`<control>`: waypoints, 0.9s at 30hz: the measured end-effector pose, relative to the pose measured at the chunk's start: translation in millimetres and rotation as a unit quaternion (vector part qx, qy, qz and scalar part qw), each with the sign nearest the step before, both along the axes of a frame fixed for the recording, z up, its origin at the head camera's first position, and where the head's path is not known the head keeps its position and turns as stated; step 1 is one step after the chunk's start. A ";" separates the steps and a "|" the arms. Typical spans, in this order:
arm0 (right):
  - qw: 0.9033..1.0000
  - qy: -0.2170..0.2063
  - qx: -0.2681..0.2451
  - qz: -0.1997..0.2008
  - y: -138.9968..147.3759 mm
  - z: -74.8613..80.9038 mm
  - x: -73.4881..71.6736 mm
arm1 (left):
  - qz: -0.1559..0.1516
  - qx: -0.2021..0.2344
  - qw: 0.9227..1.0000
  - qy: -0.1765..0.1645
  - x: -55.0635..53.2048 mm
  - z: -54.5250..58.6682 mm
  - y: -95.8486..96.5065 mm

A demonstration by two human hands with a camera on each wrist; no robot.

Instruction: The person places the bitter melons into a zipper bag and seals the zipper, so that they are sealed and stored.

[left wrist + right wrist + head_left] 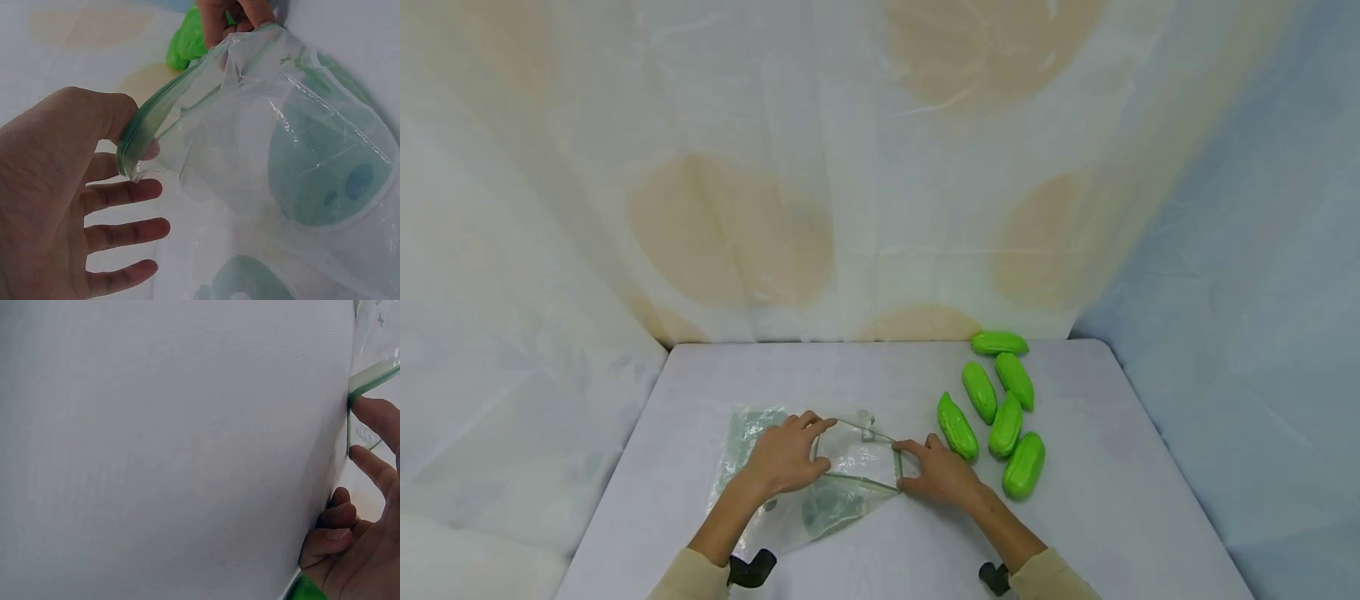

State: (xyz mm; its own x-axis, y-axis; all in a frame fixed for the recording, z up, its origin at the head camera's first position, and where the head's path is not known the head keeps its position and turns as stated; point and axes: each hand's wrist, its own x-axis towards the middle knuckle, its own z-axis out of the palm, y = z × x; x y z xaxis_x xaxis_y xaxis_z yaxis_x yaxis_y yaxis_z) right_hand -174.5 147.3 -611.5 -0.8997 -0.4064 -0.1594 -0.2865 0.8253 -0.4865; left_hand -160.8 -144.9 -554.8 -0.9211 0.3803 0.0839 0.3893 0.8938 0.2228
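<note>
A clear plastic zip bag [842, 508] with green seal strips and green printed shapes lies on the white table. Its mouth is spread into a four-sided gap between both hands. My left hand [786, 457] has thumb and index finger apart at the mouth's left end. In the left wrist view, the thumb passes inside the green rim and the other fingers extend straight. At the right end, my right hand [942, 473] presses the mouth's edge with its outstretched thumb and index finger, the remaining fingers bent below. A second sheet of clear plastic [745, 433] appears under the left hand.
Several glossy green cucumber-shaped vegetables [1024, 467] lie right of the right hand, one [1000, 342] at the table's back edge. Pale sheeting [865, 208] with orange circles hangs behind the table [1120, 500], with more sheeting at both sides.
</note>
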 end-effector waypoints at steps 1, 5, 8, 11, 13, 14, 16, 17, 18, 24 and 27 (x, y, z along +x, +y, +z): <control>1.000 0.000 0.001 -0.002 0.0 0.1 0.0 | -0.001 0.004 1.000 -0.006 0.1 -0.7 0.5; 1.000 -0.002 0.007 -0.009 0.2 0.3 -0.1 | -0.020 0.056 0.997 -0.053 0.8 -5.0 6.4; 1.000 -0.006 0.005 -0.009 0.3 -1.0 -0.8 | -0.044 0.098 0.990 -0.088 2.1 -9.1 11.9; 1.000 -0.007 0.000 -0.004 0.8 -2.4 -1.3 | -0.064 0.131 0.984 -0.106 3.7 -11.3 15.7; 1.000 -0.003 -0.001 0.001 1.7 -3.2 -1.3 | -0.074 0.155 0.978 -0.117 4.7 -12.7 18.4; 1.000 0.000 -0.002 0.003 2.3 -3.5 -1.2 | -0.079 0.165 0.976 -0.122 5.2 -14.0 20.0; 1.000 0.004 -0.001 0.005 3.4 -4.3 -1.2 | -0.087 0.184 0.970 -0.133 6.3 -16.9 23.5; 1.000 0.005 -0.001 0.006 3.9 -4.7 -1.2 | -0.090 0.191 0.968 -0.138 7.0 -18.9 25.3; 1.000 0.007 -0.003 0.008 4.4 -5.0 -1.2 | -0.095 0.199 0.965 -0.143 7.7 -20.7 27.0; 1.000 0.017 -0.009 0.016 5.7 -5.7 -0.9 | -0.105 0.239 0.952 -0.162 8.9 -23.9 28.3; 1.000 0.018 -0.011 0.018 5.5 -5.2 -0.3 | -0.098 0.273 0.942 -0.169 7.7 -20.4 23.0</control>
